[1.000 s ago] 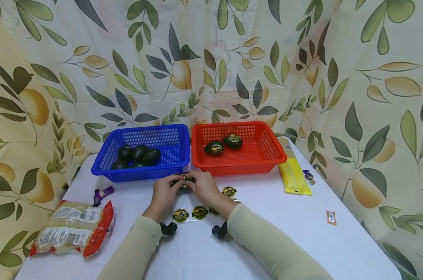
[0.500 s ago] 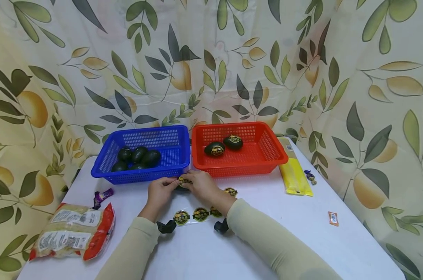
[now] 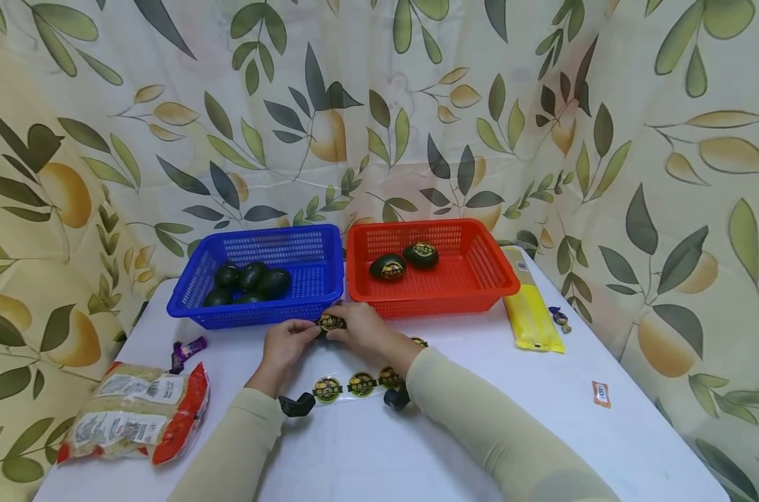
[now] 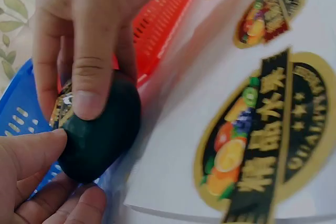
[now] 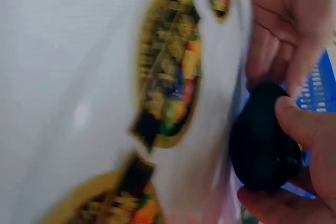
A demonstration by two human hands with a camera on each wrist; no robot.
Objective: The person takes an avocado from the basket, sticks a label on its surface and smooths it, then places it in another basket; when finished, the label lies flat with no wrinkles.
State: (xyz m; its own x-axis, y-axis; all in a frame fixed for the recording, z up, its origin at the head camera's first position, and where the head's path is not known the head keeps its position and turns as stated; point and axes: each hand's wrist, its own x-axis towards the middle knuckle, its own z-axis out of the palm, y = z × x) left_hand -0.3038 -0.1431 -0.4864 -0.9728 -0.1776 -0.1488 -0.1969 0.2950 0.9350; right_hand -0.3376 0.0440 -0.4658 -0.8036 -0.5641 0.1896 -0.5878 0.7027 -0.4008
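A dark green avocado point(image 4: 102, 137) is held between both hands, just in front of the baskets. My left hand point(image 3: 287, 347) grips its left end with thumb and fingertips, while my right hand point(image 3: 365, 329) holds the other end, thumb on the near side. A black-and-gold fruit sticker point(image 3: 331, 322) lies on the avocado's upper face, its edges partly covered by fingers. Below the hands, a clear sheet with several round stickers point(image 3: 361, 384) lies on the white tablecloth; my right forearm hides part of it.
A blue basket point(image 3: 194, 307) at back left contains several plain avocados. Beside it, a red basket point(image 3: 461, 279) has two stickered ones. A red-ended food bag point(image 3: 137, 411) and purple candies point(image 3: 188, 351) lie left; a yellow packet point(image 3: 533, 314) and small wrappers point(image 3: 600, 394) lie right.
Both hands have turned the avocado slightly, and the sticker that showed upright between the fingertips now lies wider across its top. My left hand has shifted slightly left.
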